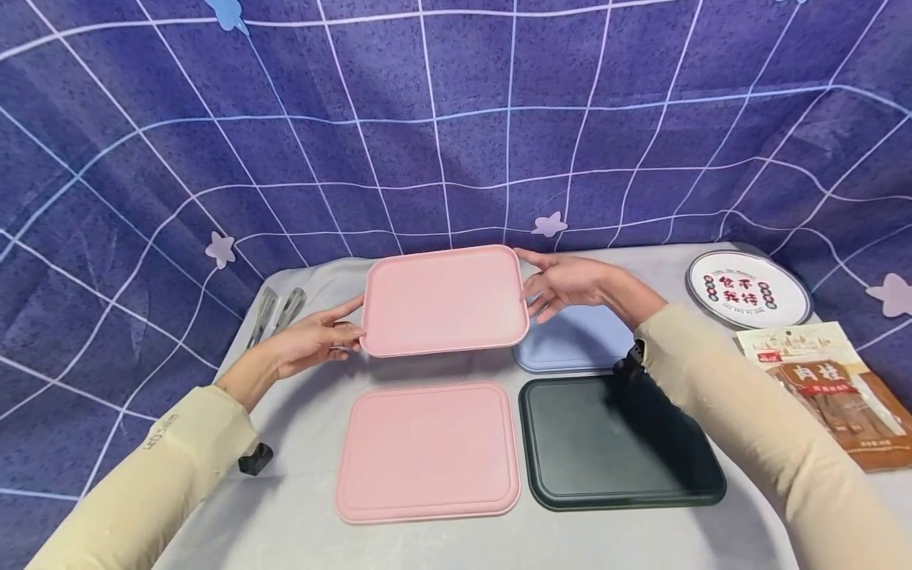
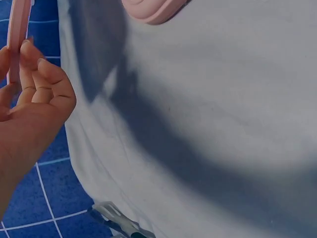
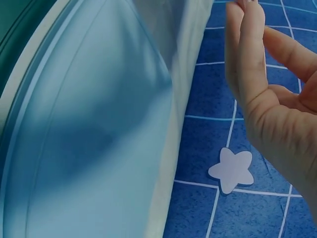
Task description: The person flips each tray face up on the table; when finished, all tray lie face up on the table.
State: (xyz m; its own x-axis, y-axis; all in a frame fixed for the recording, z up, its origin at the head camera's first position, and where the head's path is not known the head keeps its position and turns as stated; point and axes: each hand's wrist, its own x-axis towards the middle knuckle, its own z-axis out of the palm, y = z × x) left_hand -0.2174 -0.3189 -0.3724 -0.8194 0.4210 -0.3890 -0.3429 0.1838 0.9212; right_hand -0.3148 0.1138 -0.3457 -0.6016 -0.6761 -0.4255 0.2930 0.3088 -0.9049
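Observation:
A pink rectangular tray [image 1: 445,301] is raised above the table in the head view, tilted so its flat inside faces me. My left hand [image 1: 313,344] pinches its lower left corner between thumb and fingers; the left wrist view shows the tray's rim [image 2: 19,29] edge-on in that hand [image 2: 37,99]. At the opposite side, my right hand [image 1: 566,281] grips the right edge, index finger up by the top corner. Below lie a second pink tray [image 1: 430,453], a dark green tray [image 1: 616,443] and a blue tray [image 1: 580,336], partly hidden by my right arm.
Metal tongs [image 1: 278,309] lie at the table's left edge. To the right are a white oval plate [image 1: 748,289] with red lettering and a brown-and-cream food packet [image 1: 830,396]. A blue grid-patterned cloth [image 1: 470,142] with pale stars hangs behind the light-covered table [image 1: 299,491].

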